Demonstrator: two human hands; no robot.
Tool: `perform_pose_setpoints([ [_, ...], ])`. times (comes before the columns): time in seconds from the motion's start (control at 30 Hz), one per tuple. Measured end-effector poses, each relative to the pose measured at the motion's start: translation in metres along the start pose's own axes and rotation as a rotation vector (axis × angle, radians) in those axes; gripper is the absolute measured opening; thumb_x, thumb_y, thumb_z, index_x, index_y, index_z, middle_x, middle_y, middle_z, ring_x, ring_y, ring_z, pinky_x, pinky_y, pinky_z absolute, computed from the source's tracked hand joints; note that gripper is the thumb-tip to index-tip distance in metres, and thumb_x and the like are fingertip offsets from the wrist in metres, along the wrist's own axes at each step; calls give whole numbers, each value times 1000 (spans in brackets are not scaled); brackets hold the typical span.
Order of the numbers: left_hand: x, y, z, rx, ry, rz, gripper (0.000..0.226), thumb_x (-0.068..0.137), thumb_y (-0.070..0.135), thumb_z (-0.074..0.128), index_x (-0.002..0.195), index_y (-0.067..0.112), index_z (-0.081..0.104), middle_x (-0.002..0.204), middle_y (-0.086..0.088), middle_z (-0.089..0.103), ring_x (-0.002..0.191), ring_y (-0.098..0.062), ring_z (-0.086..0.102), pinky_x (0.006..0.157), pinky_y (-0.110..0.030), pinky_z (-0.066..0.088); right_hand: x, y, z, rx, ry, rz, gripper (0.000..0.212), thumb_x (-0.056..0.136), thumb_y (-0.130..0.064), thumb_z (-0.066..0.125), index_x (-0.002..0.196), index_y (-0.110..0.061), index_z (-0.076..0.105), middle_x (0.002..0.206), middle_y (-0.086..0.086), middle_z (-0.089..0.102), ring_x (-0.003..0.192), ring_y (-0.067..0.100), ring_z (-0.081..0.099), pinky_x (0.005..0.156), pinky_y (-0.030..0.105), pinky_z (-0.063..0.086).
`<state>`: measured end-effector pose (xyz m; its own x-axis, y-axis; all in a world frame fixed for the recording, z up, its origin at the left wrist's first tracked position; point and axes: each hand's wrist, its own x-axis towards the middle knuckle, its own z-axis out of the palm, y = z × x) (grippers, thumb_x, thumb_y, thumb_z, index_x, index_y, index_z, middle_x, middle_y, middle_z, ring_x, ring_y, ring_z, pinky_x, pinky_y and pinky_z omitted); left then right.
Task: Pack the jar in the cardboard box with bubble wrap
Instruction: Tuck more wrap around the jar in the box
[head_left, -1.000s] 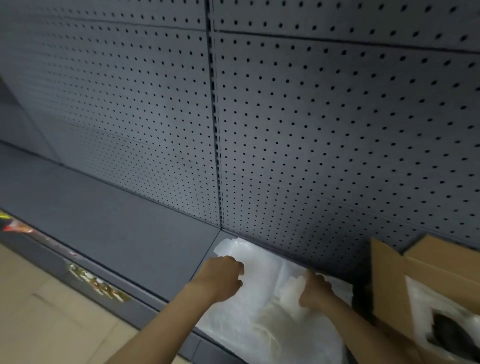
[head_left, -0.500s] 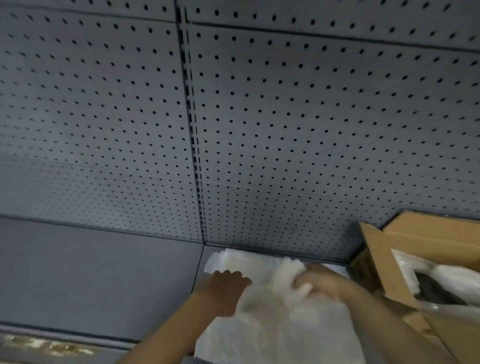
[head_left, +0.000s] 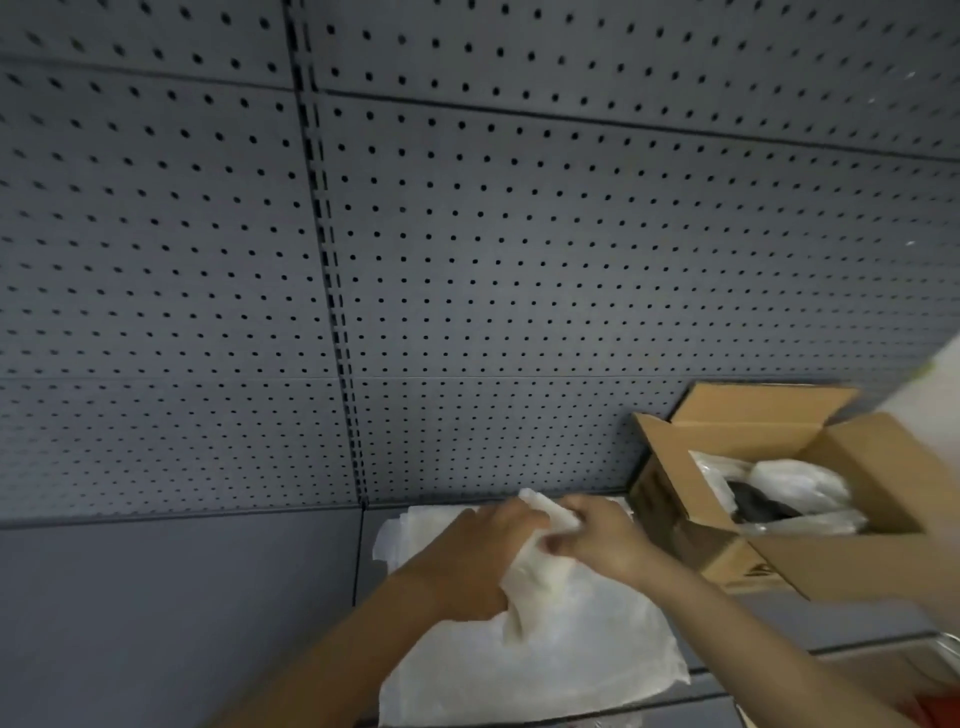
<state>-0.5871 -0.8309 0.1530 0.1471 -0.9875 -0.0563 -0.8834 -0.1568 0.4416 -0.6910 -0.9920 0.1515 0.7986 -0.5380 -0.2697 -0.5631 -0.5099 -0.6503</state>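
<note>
Currently left hand (head_left: 470, 558) and right hand (head_left: 605, 540) both grip bunched bubble wrap (head_left: 540, 639) on shelf (head_left: 171, 613); cardboard box (head_left: 831, 561) beside, probably jar inside.

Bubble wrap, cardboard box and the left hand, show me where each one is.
bubble wrap (head_left: 561, 654), head view, on the flat sheet's lower part.
cardboard box (head_left: 831, 558), head view, on its near front wall.
left hand (head_left: 467, 558), head view, on the back of the hand.

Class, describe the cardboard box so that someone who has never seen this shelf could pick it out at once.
Start from the grey pegboard wall and drop to the grey shelf below it. At the shelf's right end stands the cardboard box, flaps open, right of both hands. It is the only brown thing there, with white wrap and something dark inside.
</note>
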Motion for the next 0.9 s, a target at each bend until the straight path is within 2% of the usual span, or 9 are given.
perform_pose_setpoints([
  [0.1, 15, 11, -3, 30, 147, 39, 85, 76, 28, 71, 146, 27, 22, 152, 0, 20, 139, -20, 24, 115, -36, 25, -17, 0, -14, -84, 10, -110, 30, 77, -24, 74, 103, -12, 67, 97, 0, 70, 90, 14, 64, 80, 28, 52],
  [0.2, 35, 35, -19, -47, 177, 26, 90, 77, 36, 74, 148, 28, 19, 146, 0, 40, 127, -16, 45, 108, -34, 39, -40, -1, -35, -97, -54, -159, 23, 80, -25, 71, 101, -16, 65, 100, 0, 70, 92, 15, 65, 80, 30, 53],
  [0.27, 49, 54, -31, -12, 130, 30, 71, 81, 36, 70, 141, 30, 33, 129, 3, 57, 112, -16, 54, 96, -32, 46, -55, 1, -55, -58, -115, -125, 23, 84, -28, 67, 105, -22, 62, 103, -6, 68, 93, 9, 63, 79, 24, 52],
  [0.43, 85, 101, -49, 235, 177, 63, 30, 84, 35, 66, 113, 29, 58, 114, 9, 58, 107, -13, 51, 81, -24, 37, -93, 1, -111, 73, -243, -76, 53, 79, -34, 69, 128, -28, 47, 115, -13, 61, 99, 3, 56, 85, 17, 47],
  [0.57, 114, 148, -51, 329, 235, 46, 26, 83, 36, 65, 106, 27, 56, 112, 9, 57, 106, -13, 48, 74, -25, 39, -108, 26, -133, -128, 36, -201, 76, 74, -32, 77, 138, -25, 37, 128, -4, 45, 111, 6, 42, 93, 19, 40],
  [0.63, 130, 174, -49, 293, 236, 60, 30, 83, 39, 66, 110, 30, 56, 114, 11, 55, 108, -12, 48, 76, -24, 39, -113, 55, -153, -125, 123, -227, 67, 77, -21, 73, 136, -23, 43, 124, 2, 48, 106, 7, 42, 89, 19, 34],
  [0.73, 159, 216, -40, 138, 178, 66, 42, 84, 43, 65, 123, 31, 55, 123, 13, 52, 110, -10, 52, 87, -25, 43, -127, 111, -199, -36, 171, -230, 35, 80, -8, 67, 115, -13, 61, 110, 4, 64, 97, 13, 58, 84, 26, 47],
  [0.83, 191, 251, -21, 49, 172, 39, 39, 90, 40, 59, 127, 28, 53, 128, 9, 54, 108, -12, 55, 91, -29, 47, -140, 175, -247, -20, 228, -179, 25, 86, -5, 64, 110, -11, 64, 99, -10, 62, 85, 0, 58, 74, 2, 41],
  [0.9, 213, 262, -4, 44, 148, -6, 36, 92, 38, 57, 126, 27, 54, 126, 5, 58, 106, -13, 57, 87, -28, 48, -138, 217, -277, 27, 288, -90, 32, 86, -3, 63, 116, -15, 62, 105, -8, 61, 97, 7, 58, 72, 1, 41],
])
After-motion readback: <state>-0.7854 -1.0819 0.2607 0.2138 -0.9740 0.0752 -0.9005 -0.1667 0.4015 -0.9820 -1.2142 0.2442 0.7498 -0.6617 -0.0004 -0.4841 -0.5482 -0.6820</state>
